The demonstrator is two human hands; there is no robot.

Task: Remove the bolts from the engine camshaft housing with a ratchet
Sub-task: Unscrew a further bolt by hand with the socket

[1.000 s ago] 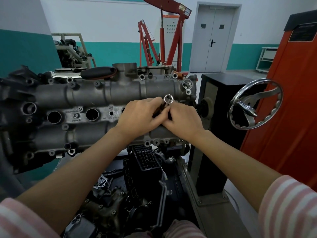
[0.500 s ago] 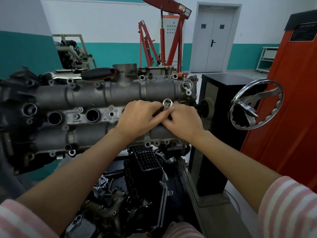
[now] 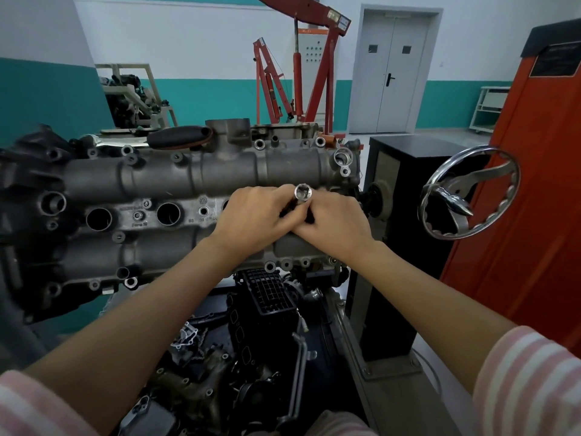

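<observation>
The grey camshaft housing (image 3: 157, 184) lies across the engine in front of me, with bolt bosses along its edges. My left hand (image 3: 254, 215) and my right hand (image 3: 336, 221) meet over its right part. Both hold a chrome socket tool (image 3: 302, 193) whose open end points up between the fingers; the shaft below is hidden by the hands. A black-handled ratchet (image 3: 180, 136) lies on the far edge of the housing, apart from both hands. The bolt under the socket is hidden.
A chrome handwheel (image 3: 468, 193) on the black stand (image 3: 396, 171) sits close to the right. An orange cabinet (image 3: 534, 184) fills the right side. Loose black engine parts (image 3: 267, 309) lie below the housing. A red engine crane (image 3: 301, 73) stands behind.
The socket's open end has shifted slightly left and lower between the fingers. Both hands stay in the same place on the housing.
</observation>
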